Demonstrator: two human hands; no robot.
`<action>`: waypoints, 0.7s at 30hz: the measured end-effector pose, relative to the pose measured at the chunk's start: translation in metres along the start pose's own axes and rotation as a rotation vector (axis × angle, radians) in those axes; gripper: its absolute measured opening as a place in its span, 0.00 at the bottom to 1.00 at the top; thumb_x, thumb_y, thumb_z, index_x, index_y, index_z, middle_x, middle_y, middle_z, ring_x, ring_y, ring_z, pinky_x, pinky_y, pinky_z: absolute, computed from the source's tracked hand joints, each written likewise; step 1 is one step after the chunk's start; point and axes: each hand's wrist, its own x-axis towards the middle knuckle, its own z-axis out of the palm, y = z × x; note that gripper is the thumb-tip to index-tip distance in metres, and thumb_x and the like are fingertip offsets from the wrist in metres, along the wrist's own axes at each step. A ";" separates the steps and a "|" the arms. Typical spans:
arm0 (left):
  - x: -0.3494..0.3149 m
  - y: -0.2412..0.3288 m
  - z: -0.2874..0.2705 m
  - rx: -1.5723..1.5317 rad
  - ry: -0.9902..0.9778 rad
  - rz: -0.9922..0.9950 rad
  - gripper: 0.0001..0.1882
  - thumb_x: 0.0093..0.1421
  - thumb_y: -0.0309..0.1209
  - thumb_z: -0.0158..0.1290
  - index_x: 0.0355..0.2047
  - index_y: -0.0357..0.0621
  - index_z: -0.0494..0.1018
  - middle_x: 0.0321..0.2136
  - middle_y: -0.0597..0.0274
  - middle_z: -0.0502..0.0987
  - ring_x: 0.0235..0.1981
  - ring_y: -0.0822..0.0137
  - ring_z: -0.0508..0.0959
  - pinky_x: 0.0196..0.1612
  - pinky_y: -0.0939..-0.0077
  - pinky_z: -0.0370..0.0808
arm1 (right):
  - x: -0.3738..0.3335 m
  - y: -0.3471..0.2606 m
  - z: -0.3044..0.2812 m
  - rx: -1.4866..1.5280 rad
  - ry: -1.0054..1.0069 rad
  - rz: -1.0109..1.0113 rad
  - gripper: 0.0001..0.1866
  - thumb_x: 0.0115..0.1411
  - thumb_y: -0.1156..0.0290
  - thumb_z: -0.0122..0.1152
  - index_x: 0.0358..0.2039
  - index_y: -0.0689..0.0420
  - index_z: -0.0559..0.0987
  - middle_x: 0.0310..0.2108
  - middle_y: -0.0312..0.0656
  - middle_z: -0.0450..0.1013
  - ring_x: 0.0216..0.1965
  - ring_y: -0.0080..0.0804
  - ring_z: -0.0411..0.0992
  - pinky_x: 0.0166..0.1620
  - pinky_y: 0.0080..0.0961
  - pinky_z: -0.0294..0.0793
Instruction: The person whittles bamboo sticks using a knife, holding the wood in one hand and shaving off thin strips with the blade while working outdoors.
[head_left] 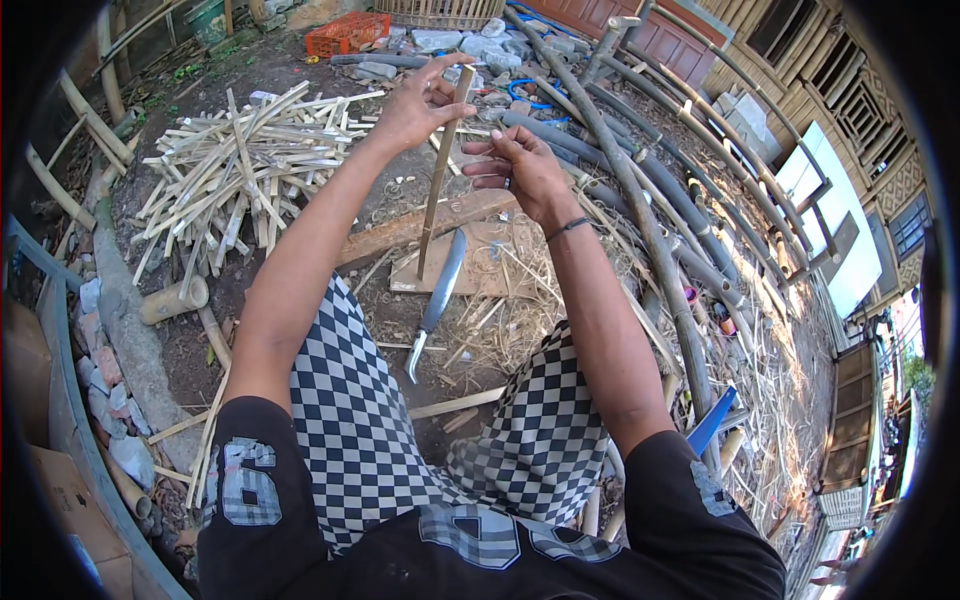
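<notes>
My left hand [415,110] is closed round the upper part of a flat bamboo strip [438,185]. The strip stands nearly upright, its lower end at a wooden board [405,278]. To its right is my right hand [522,172], with thumb and forefinger drawn together and the other fingers stretched toward the strip. Whatever those two fingertips pinch is too small to make out. Between my knees lies a large knife [446,285], its broad blade across the board and its pale handle toward me.
A thick wooden beam [390,240] lies behind the board. Shavings [525,300] cover the ground there. At the left is a heap of split bamboo strips [240,170]; long poles [640,180] run along the right. A blue-handled saw [712,420] is beside my right elbow. An orange crate [347,33] stands farther back.
</notes>
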 end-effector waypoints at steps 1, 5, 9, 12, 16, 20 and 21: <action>0.000 0.003 0.002 0.040 -0.024 0.020 0.37 0.51 0.31 0.68 0.61 0.58 0.64 0.31 0.61 0.80 0.33 0.71 0.79 0.39 0.72 0.78 | -0.002 -0.001 0.000 -0.036 -0.002 0.009 0.09 0.68 0.67 0.52 0.38 0.59 0.66 0.41 0.55 0.76 0.32 0.42 0.80 0.30 0.32 0.83; -0.003 0.009 0.017 0.069 -0.068 0.040 0.36 0.52 0.32 0.67 0.61 0.65 0.66 0.31 0.62 0.81 0.33 0.71 0.79 0.41 0.70 0.78 | -0.011 0.005 0.006 -0.326 0.097 0.018 0.21 0.62 0.65 0.63 0.46 0.64 0.66 0.45 0.52 0.72 0.33 0.38 0.80 0.29 0.28 0.83; -0.004 0.013 0.025 0.080 -0.089 0.023 0.34 0.52 0.33 0.67 0.59 0.64 0.68 0.32 0.62 0.81 0.34 0.71 0.80 0.41 0.70 0.79 | -0.014 0.010 0.017 -0.359 0.063 0.032 0.23 0.63 0.65 0.61 0.51 0.66 0.65 0.40 0.50 0.74 0.31 0.36 0.80 0.26 0.27 0.82; -0.005 0.019 0.032 0.099 -0.084 0.070 0.32 0.53 0.33 0.66 0.58 0.61 0.69 0.32 0.64 0.80 0.33 0.72 0.79 0.40 0.72 0.78 | -0.016 0.007 0.012 -0.453 0.127 0.133 0.15 0.66 0.64 0.56 0.45 0.64 0.71 0.30 0.43 0.74 0.26 0.32 0.79 0.23 0.26 0.80; -0.004 0.028 0.035 0.185 0.029 0.040 0.23 0.58 0.35 0.62 0.55 0.55 0.72 0.31 0.66 0.79 0.33 0.75 0.79 0.37 0.75 0.76 | -0.015 0.003 0.014 -0.683 0.143 0.041 0.14 0.69 0.63 0.49 0.35 0.62 0.74 0.21 0.36 0.68 0.19 0.25 0.73 0.19 0.25 0.77; -0.002 0.032 0.028 0.178 0.087 0.112 0.17 0.61 0.34 0.59 0.51 0.53 0.76 0.33 0.65 0.80 0.35 0.76 0.79 0.38 0.76 0.77 | -0.006 -0.005 0.021 -0.534 0.219 -0.083 0.16 0.68 0.65 0.48 0.30 0.65 0.76 0.19 0.39 0.69 0.16 0.29 0.72 0.16 0.28 0.76; -0.004 0.031 0.020 0.184 0.081 0.116 0.17 0.61 0.34 0.59 0.51 0.53 0.76 0.33 0.65 0.80 0.35 0.76 0.79 0.38 0.76 0.77 | 0.000 -0.008 0.027 -0.486 0.231 -0.131 0.16 0.68 0.65 0.49 0.29 0.64 0.76 0.18 0.39 0.68 0.16 0.28 0.72 0.15 0.28 0.75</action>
